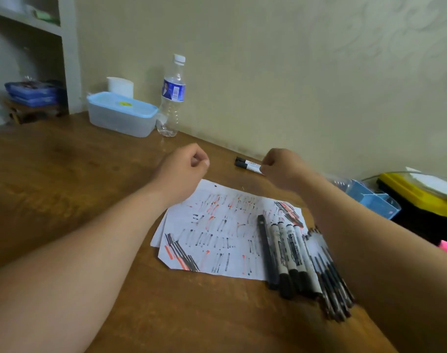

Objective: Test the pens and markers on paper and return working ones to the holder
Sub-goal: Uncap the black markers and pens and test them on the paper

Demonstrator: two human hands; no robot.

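Both forearms (72, 250) flank the scribbled paper (217, 238) and heaped markers (293, 261). My left hand (184, 169) has its fingers curled together, empty; the right hand (283, 169) seems clamped on a black-capped marker (247, 164).

Water bottle (172, 95) — just beside lidded tub (121, 114)

Black-and-white markers (291, 253) on scribbled paper (217, 225)

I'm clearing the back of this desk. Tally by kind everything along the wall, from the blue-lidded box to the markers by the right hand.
Translucent plastic box with light blue lid: 1
White plastic tub: 1
Clear plastic water bottle with white cap: 1
Black-capped white markers: 2
Total: 5
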